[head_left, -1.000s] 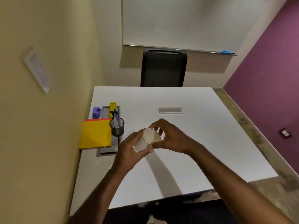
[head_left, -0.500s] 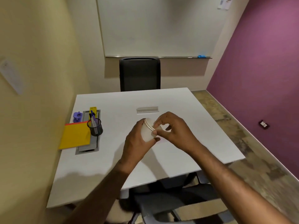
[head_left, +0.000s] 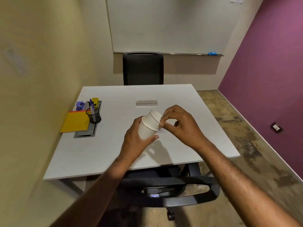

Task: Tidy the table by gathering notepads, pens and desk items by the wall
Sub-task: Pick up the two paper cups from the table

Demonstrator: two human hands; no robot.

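Two nested white paper cups (head_left: 148,126) are held tilted above the white table (head_left: 114,149). My left hand (head_left: 136,141) wraps the outer cup's body. My right hand (head_left: 178,126) pinches the rim of the inner cup, which sticks partly out. By the yellow wall lie a yellow notepad (head_left: 75,122), a black mesh pen holder (head_left: 94,116) with pens, a purple desk item (head_left: 80,105) and a yellow item (head_left: 95,101).
A grey cable tray lid (head_left: 85,132) is set into the table under the pen holder. A second grey slot (head_left: 146,102) sits mid-table. One black chair (head_left: 142,69) stands at the far side, another (head_left: 172,189) at the near edge. Purple wall on the right.
The view has pulled back and away from the table. The inner cup has slid further out of the outer cup between my hands.
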